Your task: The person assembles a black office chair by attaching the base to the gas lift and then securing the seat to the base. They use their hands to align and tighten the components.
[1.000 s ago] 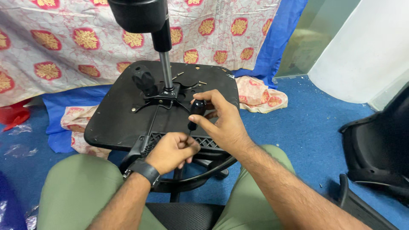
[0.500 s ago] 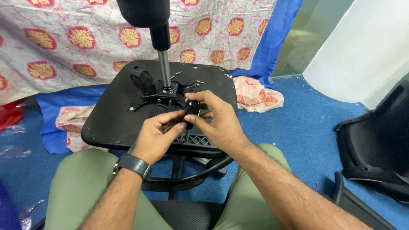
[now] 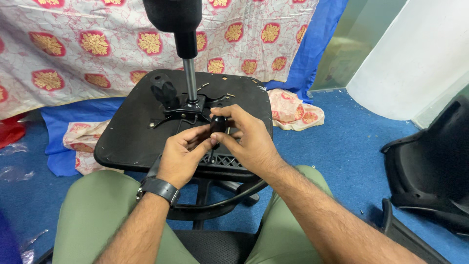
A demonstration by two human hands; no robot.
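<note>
An upturned black office-chair seat point(image 3: 132, 132) lies in front of me with its metal mechanism plate point(image 3: 188, 108) and gas-lift column point(image 3: 189, 78) pointing up. My right hand point(image 3: 244, 139) grips a black lever knob point(image 3: 218, 125) at the near side of the mechanism. My left hand point(image 3: 181, 156), with a black wristwatch point(image 3: 159, 188), meets it from the left, its fingertips touching the same knob. A second black knob point(image 3: 164, 91) sticks up left of the column.
A few loose screws point(image 3: 229, 95) lie on the seat's far edge. A black chair part point(image 3: 430, 166) stands at the right on the blue carpet. Patterned cloth point(image 3: 97, 44) hangs behind, with more cloth crumpled on the floor point(image 3: 293, 110). My knees in green trousers frame the seat.
My left hand rose from the seat's near edge up to the knob held by my right hand. The right hand shifted slightly but kept its grip.
</note>
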